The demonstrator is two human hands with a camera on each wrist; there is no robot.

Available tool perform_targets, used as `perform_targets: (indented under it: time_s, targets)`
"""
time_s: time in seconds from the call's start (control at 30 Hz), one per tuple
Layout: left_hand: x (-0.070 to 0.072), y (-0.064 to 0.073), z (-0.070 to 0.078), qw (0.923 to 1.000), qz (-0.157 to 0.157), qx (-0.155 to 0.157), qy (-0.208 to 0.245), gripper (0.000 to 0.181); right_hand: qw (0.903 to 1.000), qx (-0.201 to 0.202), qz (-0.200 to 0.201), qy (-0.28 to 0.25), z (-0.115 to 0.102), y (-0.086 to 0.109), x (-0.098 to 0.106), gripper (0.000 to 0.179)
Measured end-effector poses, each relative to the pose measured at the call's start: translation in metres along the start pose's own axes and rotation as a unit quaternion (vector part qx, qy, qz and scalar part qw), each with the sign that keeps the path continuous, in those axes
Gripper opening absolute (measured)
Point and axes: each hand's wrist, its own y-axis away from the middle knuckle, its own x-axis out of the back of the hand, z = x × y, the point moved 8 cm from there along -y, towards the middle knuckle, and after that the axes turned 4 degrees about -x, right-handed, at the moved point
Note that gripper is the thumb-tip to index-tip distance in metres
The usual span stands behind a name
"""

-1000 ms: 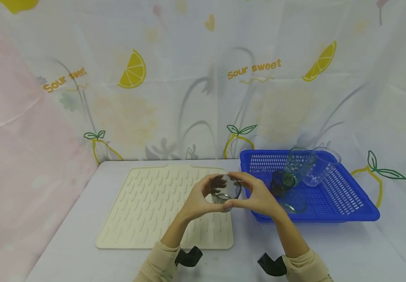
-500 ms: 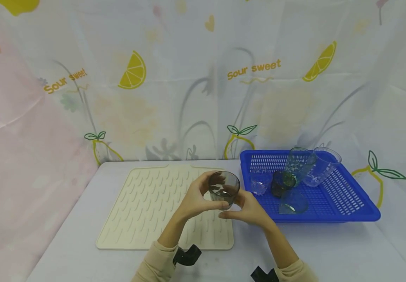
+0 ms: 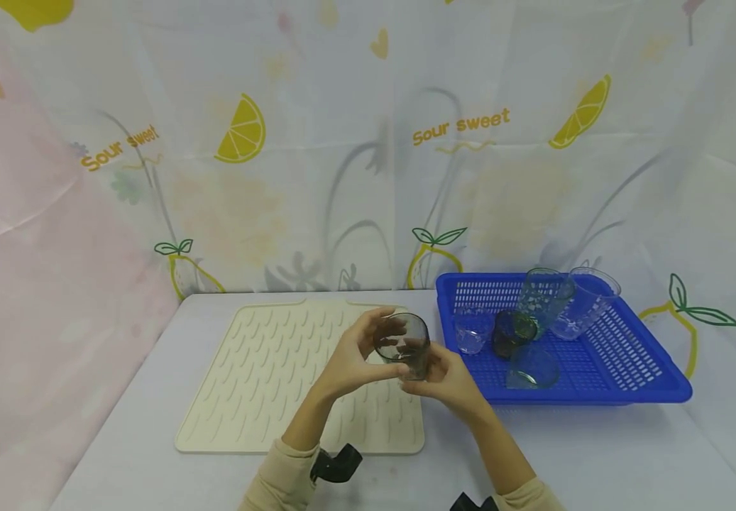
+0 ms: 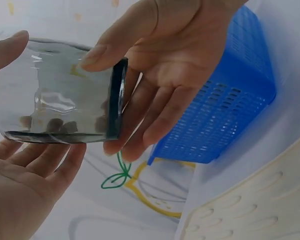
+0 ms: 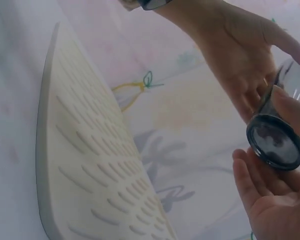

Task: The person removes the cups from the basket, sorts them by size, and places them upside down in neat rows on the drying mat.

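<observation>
A smoky grey glass tumbler (image 3: pixel 416 365) is held up above the right side of a ribbed cream mat, its mouth tilted toward the head camera. My left hand (image 3: pixel 350 362) grips it near the rim, thumb in front and fingers behind. At its lower part, my right hand (image 3: pixel 453 383) holds the tumbler between thumb and fingers. The left wrist view shows the glass (image 4: pixel 60 100) side-on, with its thick dark base beside the right hand's fingers. In the right wrist view the round base (image 5: pixel 276 142) faces the camera; the rest is partly hidden by the right thumb.
The cream mat (image 3: pixel 265 376) lies on the white table under the hands. On the right stands a blue plastic basket (image 3: pixel 597 395) with several glasses: a small clear one (image 3: pixel 470 332), a dark one (image 3: pixel 504 341) and taller tumblers behind. A printed curtain (image 3: pixel 342 106) hangs behind the table.
The right hand has moved from the tumbler's upper right side down to its lower part. The tumbler has shifted slightly left, while the left hand keeps its grip.
</observation>
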Motion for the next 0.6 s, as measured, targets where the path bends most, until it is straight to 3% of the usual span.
perform_targets:
  time_s: [0.23,0.43,0.6]
  targets:
    - [0.007,0.008,-0.003,0.9997,0.006,0.026,-0.001,0.081,0.9991,-0.035,0.024,-0.003,0.002,0.002,0.01,0.069]
    - [0.01,0.012,-0.006,0.9994,0.007,0.035,-0.004,0.076,0.998,-0.038,0.049,-0.011,-0.005,0.001,0.017,0.073]
    - [0.013,0.015,-0.011,0.9982,0.015,0.059,0.0,0.075,0.9972,-0.031,0.065,0.018,-0.017,-0.002,0.024,0.069]
